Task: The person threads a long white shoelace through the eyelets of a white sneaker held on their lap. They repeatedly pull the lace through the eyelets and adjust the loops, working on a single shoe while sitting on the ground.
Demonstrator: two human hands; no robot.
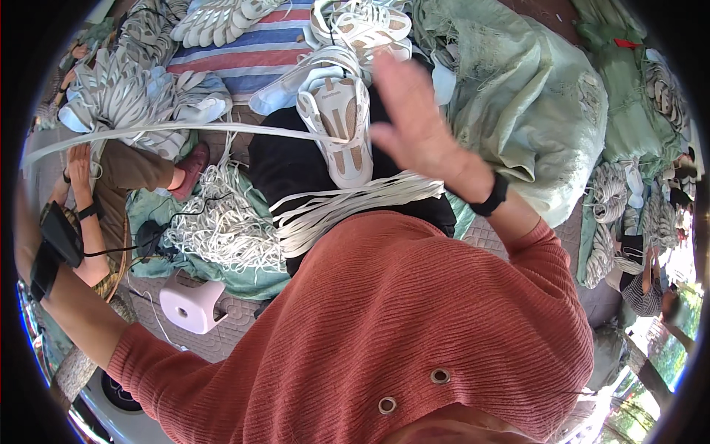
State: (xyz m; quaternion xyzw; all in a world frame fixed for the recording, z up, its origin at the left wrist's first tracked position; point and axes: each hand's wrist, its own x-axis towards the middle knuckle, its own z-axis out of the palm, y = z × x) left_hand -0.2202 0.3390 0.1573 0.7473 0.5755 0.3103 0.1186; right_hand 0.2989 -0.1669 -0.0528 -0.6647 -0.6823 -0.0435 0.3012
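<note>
A white and tan shoe upper [346, 152] lies on my black-clad lap, its tongue and eyelet edges facing up. From it a flat white shoelace [200, 127] stretches through the air to the far left. My left hand [28, 218] is at the lace's far end by the dark rim of the picture, closed on it; its fingers are blurred. My right hand [416, 122] hovers just right of the upper, blurred, with thumb and fingers apart and nothing held. A bundle of loose white laces [355, 203] lies across my lap, below the upper.
More shoe uppers [362, 26] sit ahead on a striped cloth [244, 59], with piles [118, 96] at left. A heap of laces [222, 222] and a pale stool [192, 303] lie left. Large woven sacks [532, 96] bulge at right. Another person's arm [81, 185] is at left.
</note>
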